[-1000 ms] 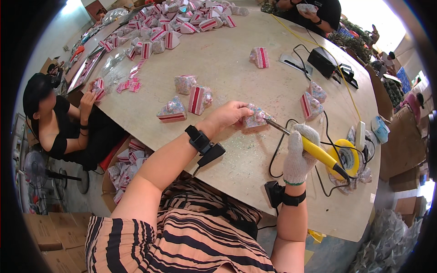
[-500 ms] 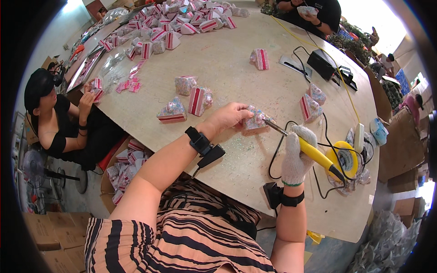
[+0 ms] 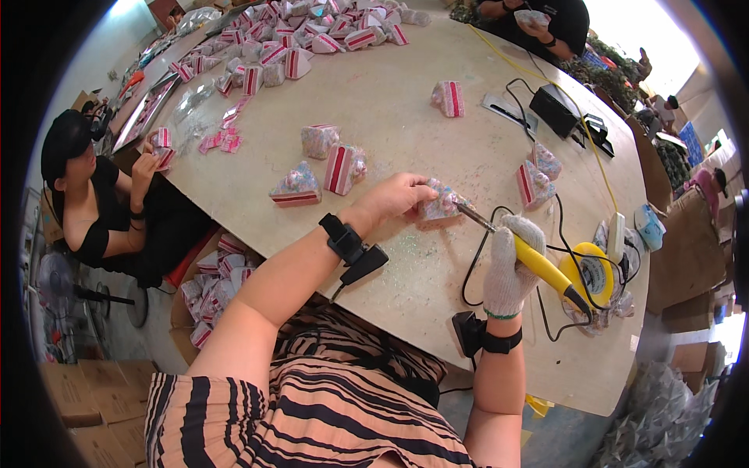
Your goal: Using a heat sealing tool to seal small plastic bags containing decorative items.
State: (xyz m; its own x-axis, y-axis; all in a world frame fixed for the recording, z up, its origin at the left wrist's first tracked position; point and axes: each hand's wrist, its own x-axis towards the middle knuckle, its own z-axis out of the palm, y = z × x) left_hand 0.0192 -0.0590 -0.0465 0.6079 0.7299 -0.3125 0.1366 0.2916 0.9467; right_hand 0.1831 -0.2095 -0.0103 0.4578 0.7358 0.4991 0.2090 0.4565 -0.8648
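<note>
My left hand (image 3: 399, 199) pinned a small wedge-shaped packet (image 3: 441, 204) flat on the table (image 3: 406, 117), toward its near edge, fingers closed over its left end. My gloved right hand (image 3: 509, 265) gripped the yellow soldering iron (image 3: 538, 265), tip touching the packet. It looked light, crinkly and easily crushed, best held by its edges.

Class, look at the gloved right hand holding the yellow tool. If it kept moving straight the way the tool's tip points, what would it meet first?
Probably the small wrapped piece under the left hand; the right hand aims the yellow tool there.
</note>
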